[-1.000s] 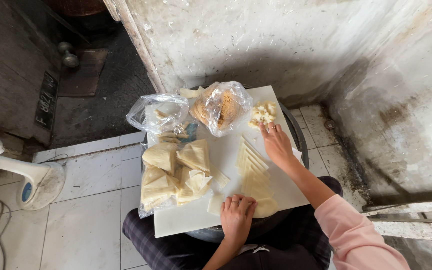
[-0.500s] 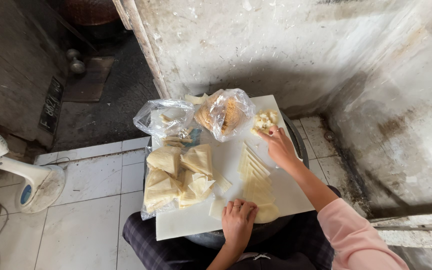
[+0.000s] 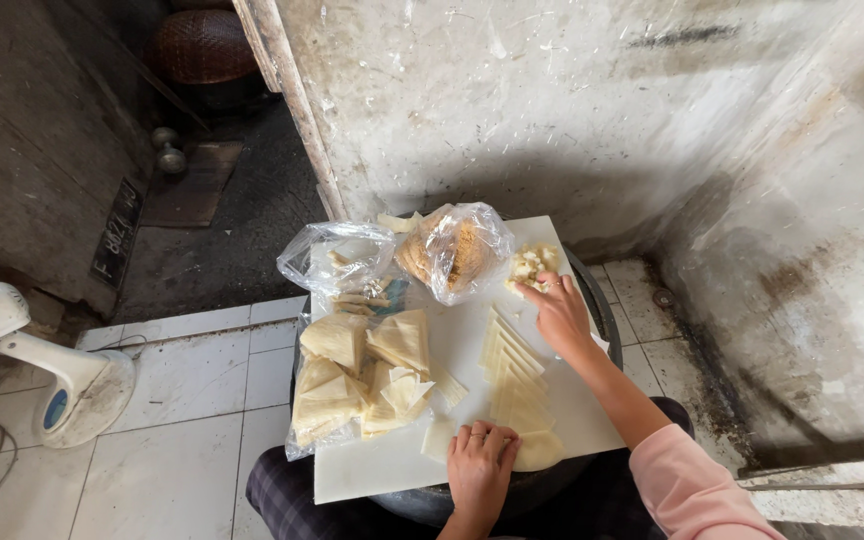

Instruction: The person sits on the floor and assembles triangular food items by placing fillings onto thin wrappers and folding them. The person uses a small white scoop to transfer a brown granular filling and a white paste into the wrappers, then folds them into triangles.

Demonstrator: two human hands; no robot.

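Head view: we look down on a stained plaster wall (image 3: 572, 110) filling the upper right of the frame, with pale floor tiles (image 3: 182, 470) at lower left and a white fan base (image 3: 62, 385) at the left edge. At centre sits our white cutting board (image 3: 362, 475). On its left half lies a heap of folded, cream-coloured wrapper triangles (image 3: 357, 375), and toward the top of the board are two clear plastic bags (image 3: 452, 250). Right of centre runs a fanned row of pale dough strips (image 3: 512, 375), from mid-board down to the near edge. Our right hand (image 3: 557, 310) reaches to the upper right of the board, fingers narrowly bunched and touching a small pile of crumbly yellow filling (image 3: 534, 265); we cannot tell whether it has pinched any. Our left hand (image 3: 479, 462) lies flat at the bottom centre, fingers curled down onto the near end of the strips, holding nothing aloft.
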